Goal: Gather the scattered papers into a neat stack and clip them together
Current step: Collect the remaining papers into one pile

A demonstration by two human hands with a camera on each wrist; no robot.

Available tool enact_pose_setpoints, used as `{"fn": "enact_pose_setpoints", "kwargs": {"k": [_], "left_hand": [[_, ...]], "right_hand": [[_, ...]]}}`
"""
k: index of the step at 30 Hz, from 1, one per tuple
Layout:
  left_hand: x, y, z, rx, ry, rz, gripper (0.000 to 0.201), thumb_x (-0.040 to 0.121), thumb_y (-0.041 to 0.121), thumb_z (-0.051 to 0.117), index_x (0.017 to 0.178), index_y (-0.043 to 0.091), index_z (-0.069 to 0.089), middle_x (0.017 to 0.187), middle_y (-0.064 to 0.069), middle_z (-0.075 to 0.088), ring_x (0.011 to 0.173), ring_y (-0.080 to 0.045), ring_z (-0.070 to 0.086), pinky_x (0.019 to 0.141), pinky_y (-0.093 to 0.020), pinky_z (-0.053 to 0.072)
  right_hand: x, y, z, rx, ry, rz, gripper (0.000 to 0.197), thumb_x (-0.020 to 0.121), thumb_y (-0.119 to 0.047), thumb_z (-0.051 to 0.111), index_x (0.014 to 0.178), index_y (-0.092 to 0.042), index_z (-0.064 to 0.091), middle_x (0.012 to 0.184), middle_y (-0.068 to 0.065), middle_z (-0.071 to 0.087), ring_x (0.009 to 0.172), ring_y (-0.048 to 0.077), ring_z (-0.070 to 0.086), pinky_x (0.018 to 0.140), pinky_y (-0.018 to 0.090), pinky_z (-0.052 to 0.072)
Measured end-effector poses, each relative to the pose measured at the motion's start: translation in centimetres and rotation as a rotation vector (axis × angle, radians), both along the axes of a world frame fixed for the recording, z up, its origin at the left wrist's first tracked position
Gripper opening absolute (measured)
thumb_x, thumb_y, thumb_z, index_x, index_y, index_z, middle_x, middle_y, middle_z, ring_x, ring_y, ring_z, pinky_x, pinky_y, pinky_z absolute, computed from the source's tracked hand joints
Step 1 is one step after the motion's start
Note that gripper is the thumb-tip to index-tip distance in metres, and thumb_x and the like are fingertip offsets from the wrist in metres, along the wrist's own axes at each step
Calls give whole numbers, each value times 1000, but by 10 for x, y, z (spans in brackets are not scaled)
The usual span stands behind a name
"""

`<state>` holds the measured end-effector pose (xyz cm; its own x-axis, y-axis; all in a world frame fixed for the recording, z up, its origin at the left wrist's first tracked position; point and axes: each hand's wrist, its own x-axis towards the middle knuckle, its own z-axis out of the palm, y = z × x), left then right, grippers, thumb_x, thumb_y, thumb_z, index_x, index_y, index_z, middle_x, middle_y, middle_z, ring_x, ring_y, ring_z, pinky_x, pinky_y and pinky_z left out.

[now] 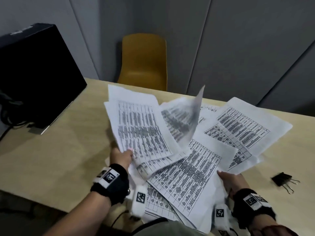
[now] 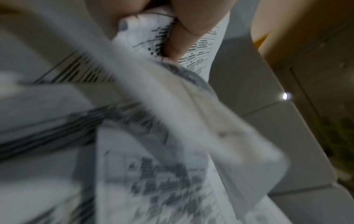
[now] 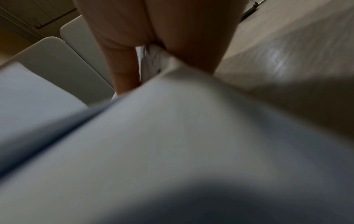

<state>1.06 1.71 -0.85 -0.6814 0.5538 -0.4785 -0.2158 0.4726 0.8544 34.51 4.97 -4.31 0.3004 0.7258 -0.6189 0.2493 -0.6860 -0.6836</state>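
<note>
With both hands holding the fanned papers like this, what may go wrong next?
1. The papers are fanned at different angles, and one sheet stands up loose and blurred; it may slip out of the bundle.
2. The left hand and right hand each grip only a near edge, so far corners may sag or crease.
3. The binder clip lies apart on the table; reaching it probably means releasing one grip.
</note>
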Motion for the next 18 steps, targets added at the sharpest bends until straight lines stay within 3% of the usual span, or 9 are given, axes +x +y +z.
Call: {"fn": "enact_pose_setpoints", "kwargs": {"k": [3, 5, 7, 9, 10, 11, 14, 16, 18], "left_hand": [[23, -10, -18, -114, -71, -230, 33, 77, 3, 62, 110, 2, 55, 101, -14, 64, 86, -28, 63, 72, -36, 53], [31, -16, -24, -185, -131, -386, 51, 70, 24, 71, 115, 7, 53, 107, -11, 64, 94, -29, 63, 83, -42, 53], [29, -17, -33, -245, -136, -467, 63, 58, 43, 74, 110, 12, 54, 109, -10, 64, 99, -31, 62, 89, -49, 51], [22, -12, -34, -194, -110, -435, 34, 67, 33, 72, 93, 16, 59, 107, -15, 66, 96, -34, 63, 89, -53, 50], [19, -10, -31, -162, -85, -408, 16, 74, 19, 69, 87, 17, 60, 108, -17, 67, 96, -34, 64, 91, -53, 50], [17, -8, -27, -129, -40, -402, 13, 78, 7, 64, 86, 16, 63, 111, -18, 67, 97, -33, 63, 93, -50, 49], [20, -5, -21, -167, 155, -587, 28, 82, -3, 58, 109, 4, 62, 113, -15, 65, 98, -27, 60, 87, -30, 45], [28, -7, -19, -214, 234, -730, 34, 83, 1, 59, 117, 2, 58, 116, -14, 64, 99, -24, 58, 86, -26, 43], [37, -9, -18, -249, 270, -834, 35, 83, 3, 58, 118, 4, 57, 118, -11, 64, 97, -21, 57, 85, -24, 43]], "right_hand": [[0, 0, 1, -18, -41, 24, 52, 76, -18, 72, 41, -12, 34, 24, 1, 29, 22, 11, 23, 47, 25, 18], [0, -1, 3, -20, -41, 22, 53, 78, -17, 71, 41, -11, 34, 23, 1, 29, 21, 12, 23, 47, 26, 18], [1, -1, 2, -19, -23, 27, 52, 78, -16, 70, 42, -11, 34, 23, 1, 29, 20, 12, 23, 47, 26, 18], [-1, -2, 4, -28, -23, 27, 53, 77, -16, 71, 39, -12, 35, 24, 1, 30, 23, 12, 24, 48, 26, 19], [0, -2, 4, -31, -29, 46, 54, 77, -15, 71, 37, -12, 35, 25, 1, 30, 24, 12, 26, 50, 26, 21], [0, -1, 3, -23, -28, 41, 54, 77, -13, 71, 36, -13, 36, 24, 1, 31, 24, 13, 27, 51, 26, 23], [1, -1, 5, 20, 8, 11, 39, 80, -6, 67, 50, -11, 43, 20, -8, 35, 16, 6, 32, 40, 22, 28], [3, 1, 2, 38, 64, -28, 28, 80, -5, 66, 59, -9, 48, 20, -9, 37, 17, 2, 35, 43, 25, 26], [2, 1, -1, 24, 129, -40, 16, 82, -11, 66, 70, -8, 55, 24, -7, 46, 30, 7, 48, 48, 26, 32]]}}
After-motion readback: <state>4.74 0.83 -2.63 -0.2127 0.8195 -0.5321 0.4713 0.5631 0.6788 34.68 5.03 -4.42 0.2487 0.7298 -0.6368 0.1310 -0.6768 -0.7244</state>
